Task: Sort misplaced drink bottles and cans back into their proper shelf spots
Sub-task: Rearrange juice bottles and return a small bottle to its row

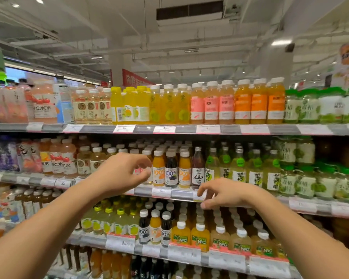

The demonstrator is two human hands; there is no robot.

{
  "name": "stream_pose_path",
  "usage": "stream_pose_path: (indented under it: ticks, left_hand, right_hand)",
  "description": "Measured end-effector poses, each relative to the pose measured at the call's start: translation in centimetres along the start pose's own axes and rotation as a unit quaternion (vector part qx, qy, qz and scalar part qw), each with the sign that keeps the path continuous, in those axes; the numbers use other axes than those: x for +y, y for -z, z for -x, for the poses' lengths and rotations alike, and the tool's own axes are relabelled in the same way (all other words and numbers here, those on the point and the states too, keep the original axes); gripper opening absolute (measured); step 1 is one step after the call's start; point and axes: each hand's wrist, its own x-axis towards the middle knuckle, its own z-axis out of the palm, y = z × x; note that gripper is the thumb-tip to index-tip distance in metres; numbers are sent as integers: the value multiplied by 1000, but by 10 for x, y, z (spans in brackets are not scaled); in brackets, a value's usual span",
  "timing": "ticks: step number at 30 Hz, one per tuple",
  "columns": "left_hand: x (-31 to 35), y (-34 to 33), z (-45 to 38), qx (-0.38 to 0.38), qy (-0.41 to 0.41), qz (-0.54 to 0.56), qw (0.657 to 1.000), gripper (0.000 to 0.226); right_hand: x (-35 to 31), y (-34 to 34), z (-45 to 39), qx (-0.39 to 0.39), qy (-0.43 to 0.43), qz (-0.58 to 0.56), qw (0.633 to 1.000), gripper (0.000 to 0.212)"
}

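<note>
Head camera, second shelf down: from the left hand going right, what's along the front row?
Left hand → orange 100% bottle → dark grape 100% bottle → second orange 100% bottle → dark red bottle with silver cap → green-capped pale yellow bottles.

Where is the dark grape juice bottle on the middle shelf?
In the head view, the grape juice bottle stands centre, between two orange juice bottles, just right of the left hand.

A supermarket drinks aisle is shown. Long shelves are packed with juice bottles, price tags clipped along the edges.
</note>
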Motion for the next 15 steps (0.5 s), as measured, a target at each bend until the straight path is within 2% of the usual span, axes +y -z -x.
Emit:
stream_pose_path:
  ticks: [4, 9, 12, 15]
  left_hand:
    - [-13, -18, -29, 17, 5, -12, 1000, 39]
    - [-29, -48, -52, 75, 35, -10, 997, 54]
    - [-39, -53, -65, 105, 44, -12, 993, 60]
    - [-55, -51, -85, 152, 36, -16, 988, 61]
  right_hand:
    - [9, 3, -21, 36, 22, 3, 999, 52]
    - [16, -18, -45, 83, 38, -15, 996, 51]
    - [15, -23, -62, 101, 36, 1, 994, 55]
    - [10, -15, -81, 154, 31, -4, 988, 64]
